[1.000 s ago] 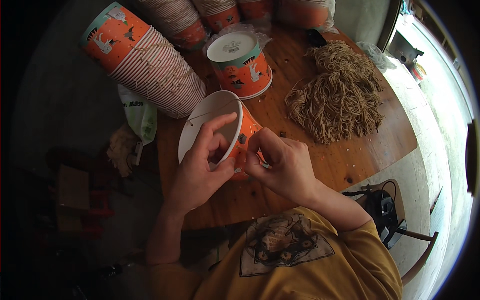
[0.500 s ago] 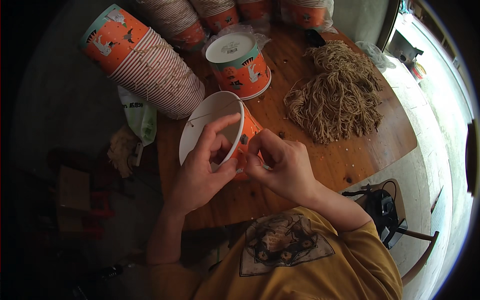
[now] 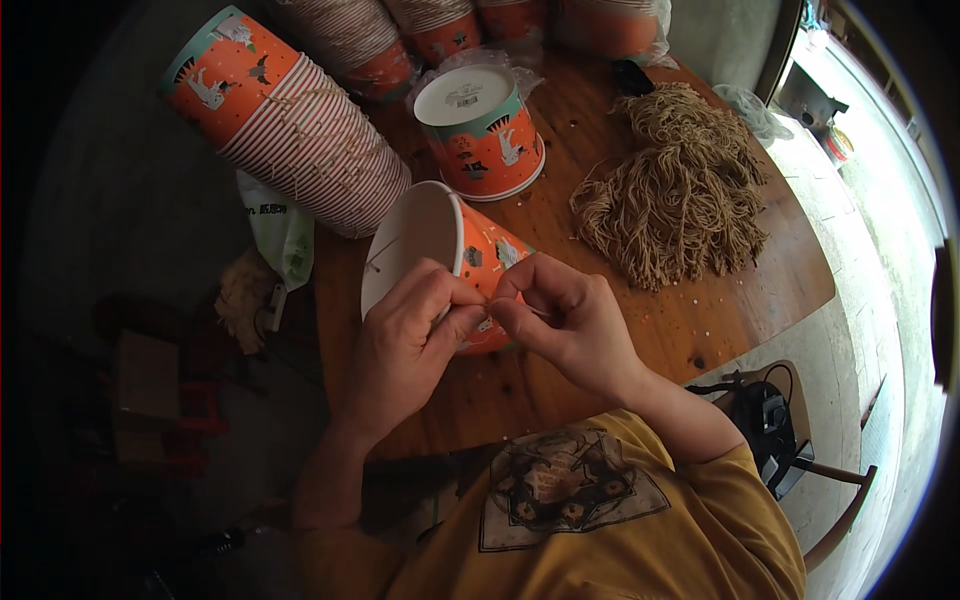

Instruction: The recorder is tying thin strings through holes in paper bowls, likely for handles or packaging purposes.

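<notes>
A paper bucket [image 3: 487, 240], orange outside with printed figures and white inside, lies tilted on the table with its mouth toward the left. A thin tan cord crosses its inside wall near the rim. In front of its lower side my left hand [image 3: 412, 330] is closed, thumb and forefinger pinched together at the rim. My right hand [image 3: 572, 322] is also closed, its fingertips meeting the left ones against the orange wall. Between the pinches a thin cord shows faintly; the fingers mostly hide it.
A tall leaning stack of nested buckets [image 3: 310, 135] with cords stands at the left. An upturned bucket [image 3: 487, 155] sits behind mine, with more wrapped stacks [image 3: 340, 45] at the back. A heap of tan cords [image 3: 680, 195] lies to the right on the wooden table [image 3: 640, 330].
My left fingers have come out of the bucket's mouth and closed into a pinch beside the right fingertips. The bucket has turned slightly, showing more of its orange side.
</notes>
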Demonstrator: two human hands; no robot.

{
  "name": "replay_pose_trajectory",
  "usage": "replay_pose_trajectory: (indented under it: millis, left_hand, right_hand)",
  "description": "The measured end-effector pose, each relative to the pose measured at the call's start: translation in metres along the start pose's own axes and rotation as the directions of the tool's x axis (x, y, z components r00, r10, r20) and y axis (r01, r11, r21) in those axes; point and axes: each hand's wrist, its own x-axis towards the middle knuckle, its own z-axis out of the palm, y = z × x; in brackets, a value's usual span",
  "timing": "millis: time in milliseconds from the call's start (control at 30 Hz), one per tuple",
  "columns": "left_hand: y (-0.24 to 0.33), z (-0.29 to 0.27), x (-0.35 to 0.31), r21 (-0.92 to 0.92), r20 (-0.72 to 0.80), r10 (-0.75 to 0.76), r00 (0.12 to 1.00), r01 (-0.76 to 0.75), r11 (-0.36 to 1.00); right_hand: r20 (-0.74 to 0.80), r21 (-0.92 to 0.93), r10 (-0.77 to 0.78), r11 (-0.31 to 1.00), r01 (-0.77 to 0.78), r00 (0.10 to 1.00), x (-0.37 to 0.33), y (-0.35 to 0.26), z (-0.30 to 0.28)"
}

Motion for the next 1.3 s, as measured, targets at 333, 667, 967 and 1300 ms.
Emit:
replay_pose_trajectory:
  millis: [333,667,967,1300]
  left_hand:
    - [0.001,-0.004,-0.003,0.042,-0.019,0.061,0.998,-0.060,0.997]
    - [0.001,0.007,-0.005,0.153,-0.071,0.133,0.989,-0.122,0.981]
    - [-0.014,0.015,-0.009,0.007,-0.148,0.058,0.987,-0.058,0.998]
    - [-0.009,0.017,-0.008,-0.466,-0.108,-0.183,0.977,0.112,0.878]
  right_hand:
    - [0.072,-0.222,-0.071,0.971,0.085,0.995,-0.003,-0.005,-0.003]
    - [0.056,0.064,0.000,0.998,-0.004,0.998,-0.001,0.004,0.005]
    - [-0.153,-0.090,-0.281,0.959,0.270,0.947,0.005,0.009,0.014]
    - [-0.198,-0.254,-0.374,0.912,0.322,0.906,0.007,0.011,0.016]
